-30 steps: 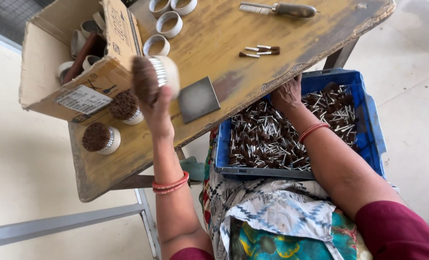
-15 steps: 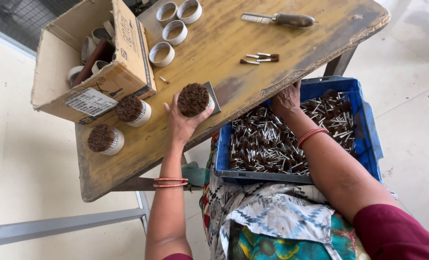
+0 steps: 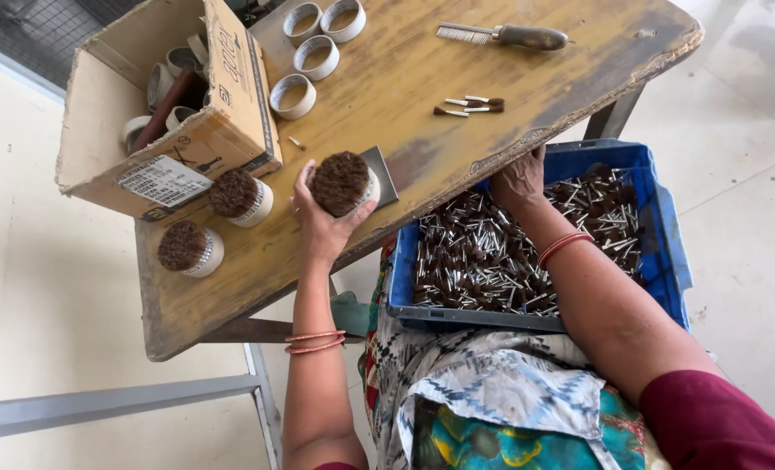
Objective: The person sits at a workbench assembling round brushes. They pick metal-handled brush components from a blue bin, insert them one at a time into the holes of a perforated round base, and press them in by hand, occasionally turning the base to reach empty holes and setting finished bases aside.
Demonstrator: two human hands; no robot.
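Left hand (image 3: 318, 222) fingers clamp a filled ring (image 3: 342, 183) near the table edge (image 3: 231, 318); right hand's (image 3: 516, 178) grip unclear.

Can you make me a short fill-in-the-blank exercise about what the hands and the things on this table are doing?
1. The left hand holds a white ring packed with brown ____.
2. The right hand reaches into the ____ crate of small metal-handled pieces.
3. Beside the cardboard box, ____ other filled rings stand on the wooden table.

Missing words: bristles; blue; two
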